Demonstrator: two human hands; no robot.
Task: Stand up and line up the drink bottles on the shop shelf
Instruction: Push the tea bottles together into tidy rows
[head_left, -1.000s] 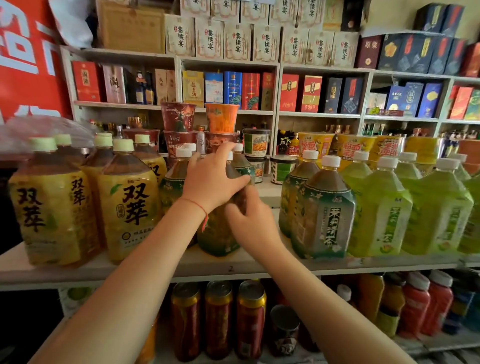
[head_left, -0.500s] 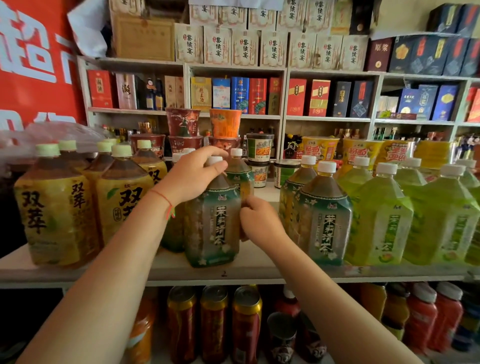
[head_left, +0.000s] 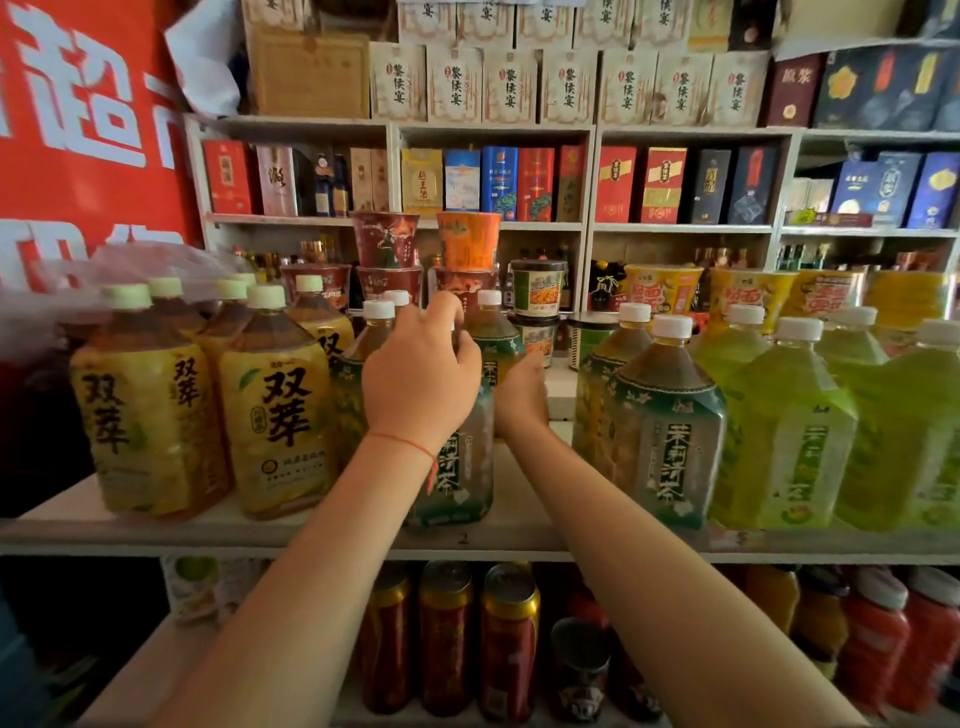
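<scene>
A green-label tea bottle stands upright near the front edge of the white shelf. My left hand is closed over its neck and cap. My right hand lies at this bottle's right shoulder, close to a second green-label bottle behind it. Its fingers are hidden, so I cannot tell which bottle it touches. Yellow-label tea bottles stand in rows to the left. More green-label bottles and light green bottles stand to the right.
Instant noodle cups are stacked behind the bottles. Boxed goods fill the back shelves. Red and gold cans and red bottles stand on the shelf below. A gap of bare shelf lies between the held bottle and the bottles to its right.
The green-label bottle went from tilted in both hands to upright on the shelf. My left hand shifted onto its top, and my right hand slid up and further back.
</scene>
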